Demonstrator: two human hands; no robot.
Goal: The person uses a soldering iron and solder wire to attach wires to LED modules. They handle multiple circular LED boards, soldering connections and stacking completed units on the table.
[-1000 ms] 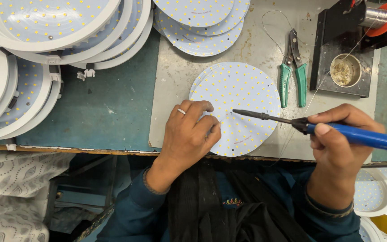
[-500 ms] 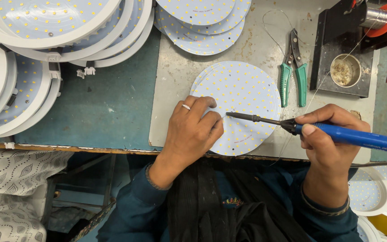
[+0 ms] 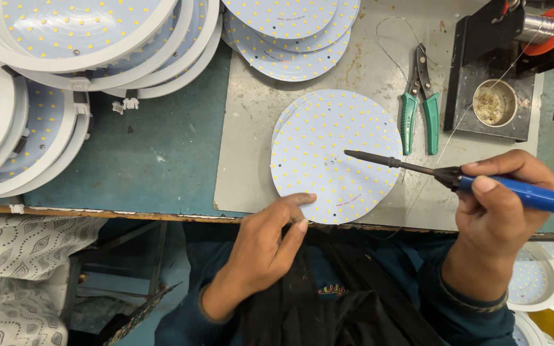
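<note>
The blue-handled soldering iron point(image 3: 456, 178) was gripped in the closed right hand point(image 3: 498, 211), its tip apparently touching the round LED board point(image 3: 335, 154); the half-open left hand point(image 3: 270, 247) fingered the board's near edge, best pressed flat.

open: teal bench point(image 3: 155, 154) left of led disc point(image 3: 335, 154) | blocked right: green pliers point(image 3: 419, 109), solder stand point(image 3: 492, 77)

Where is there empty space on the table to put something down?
The teal tabletop is bare between the white round lamp housings and the grey mat. The mat's right side is crowded: disc stack, green pliers, solder stand, soldering iron.
</note>
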